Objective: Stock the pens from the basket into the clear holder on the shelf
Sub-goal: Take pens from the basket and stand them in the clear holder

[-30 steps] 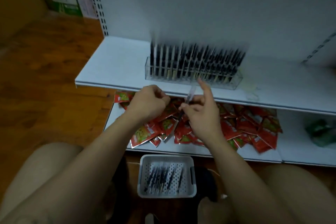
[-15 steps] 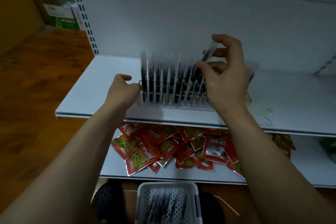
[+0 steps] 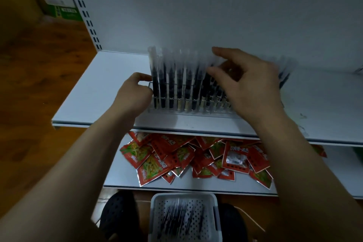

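A clear holder (image 3: 196, 113) stands on the white shelf (image 3: 102, 88), packed with several upright black pens (image 3: 170, 84) in clear sleeves. My left hand (image 3: 133, 96) is at the holder's left end, fingers curled, with thumb and index finger pinching that end beside the leftmost pen. My right hand (image 3: 249, 88) hovers over the pens right of the middle with fingers spread and relaxed, and I see no pen in it; it hides the holder's right part. The white perforated basket (image 3: 155, 214) sits on the floor below with several more pens (image 3: 182, 220) in it.
Red snack packets (image 3: 176, 159) lie heaped on the lower shelf (image 3: 196, 184). The shelf's white back panel (image 3: 196, 15) rises just behind the holder. A slotted upright (image 3: 84, 10) and a green-and-white box (image 3: 60, 10) are at the far left. A dark shoe (image 3: 117, 216) flanks the basket.
My right hand brought a pen up from near the lower shelf to the holder and now has spread fingers without it. My left hand moved up to the holder's left end.
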A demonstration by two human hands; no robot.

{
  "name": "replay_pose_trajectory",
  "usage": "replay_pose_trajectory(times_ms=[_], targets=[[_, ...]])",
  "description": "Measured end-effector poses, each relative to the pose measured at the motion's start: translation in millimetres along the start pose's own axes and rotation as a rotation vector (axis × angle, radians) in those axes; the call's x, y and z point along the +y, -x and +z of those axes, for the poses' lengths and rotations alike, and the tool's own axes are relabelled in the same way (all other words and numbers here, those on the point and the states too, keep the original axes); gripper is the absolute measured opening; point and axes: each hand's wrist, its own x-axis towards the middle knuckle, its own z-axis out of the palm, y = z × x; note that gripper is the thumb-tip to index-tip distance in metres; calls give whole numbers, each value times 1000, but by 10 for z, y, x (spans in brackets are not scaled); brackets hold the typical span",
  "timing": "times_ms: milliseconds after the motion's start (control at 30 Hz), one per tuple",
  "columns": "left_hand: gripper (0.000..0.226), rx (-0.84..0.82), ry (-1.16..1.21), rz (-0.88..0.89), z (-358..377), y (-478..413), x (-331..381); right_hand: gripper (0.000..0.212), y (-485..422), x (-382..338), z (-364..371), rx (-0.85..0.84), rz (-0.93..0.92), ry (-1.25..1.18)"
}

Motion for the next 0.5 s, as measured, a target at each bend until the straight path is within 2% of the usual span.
replay_pose_trajectory(times_ms=[200,333,400,500], targets=[[38,26,-15,61,44,119,-25,47,106,-74,-115,-261,-19,157],[38,86,38,66,-3,309,-18,68,267,-130,-191,-237,114,95],[34,122,64,51,-4,453,-1,64,378,-150,-195,-217,154,47],[23,146,71,77,28,732,-38,45,568,-156,-164,-239,202,-17]])
